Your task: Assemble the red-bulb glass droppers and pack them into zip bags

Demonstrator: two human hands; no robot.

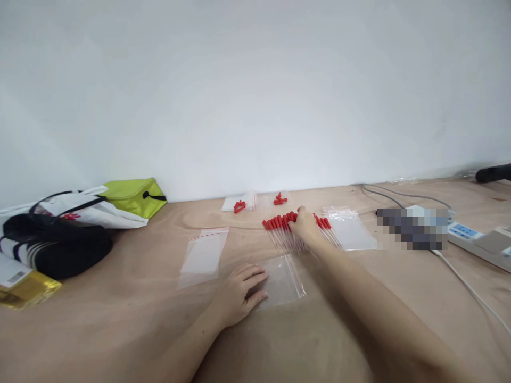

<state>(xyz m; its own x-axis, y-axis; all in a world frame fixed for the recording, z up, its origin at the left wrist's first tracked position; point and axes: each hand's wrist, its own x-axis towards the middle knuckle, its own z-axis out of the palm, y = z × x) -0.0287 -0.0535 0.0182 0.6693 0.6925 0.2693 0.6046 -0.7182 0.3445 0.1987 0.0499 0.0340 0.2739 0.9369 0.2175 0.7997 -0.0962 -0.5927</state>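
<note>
Red rubber tops sit on a row of thin droppers [279, 219] mid table [139, 330], but part of the row is hidden by the R hand [305, 226]. The tips are thin & see-thru, so they're hard to make out. Blurry squares cover a dark thing [411, 229] next to the white power strip [479, 242], which is cut off at the R edge. A yellow pack [30, 290] is cut off at the L edge, nr a black bag [67, 247] w/ white stripes.

R hand reaches over the row, fingers bent & part closed, touching the red tops. Can't tell if it's got a grip on any. L hand [243, 290] is loosely open, palm down, w/ fingertips on the L side of a clear zip bag [283, 282]. It isn't pinching it.

More zip bags [203, 255] lie to the L, & others [351, 231] lie just R of the droppers. Nr the wall [255, 106] are two small bunches of red-topped bits [239, 206], too small to tell more.
</note>
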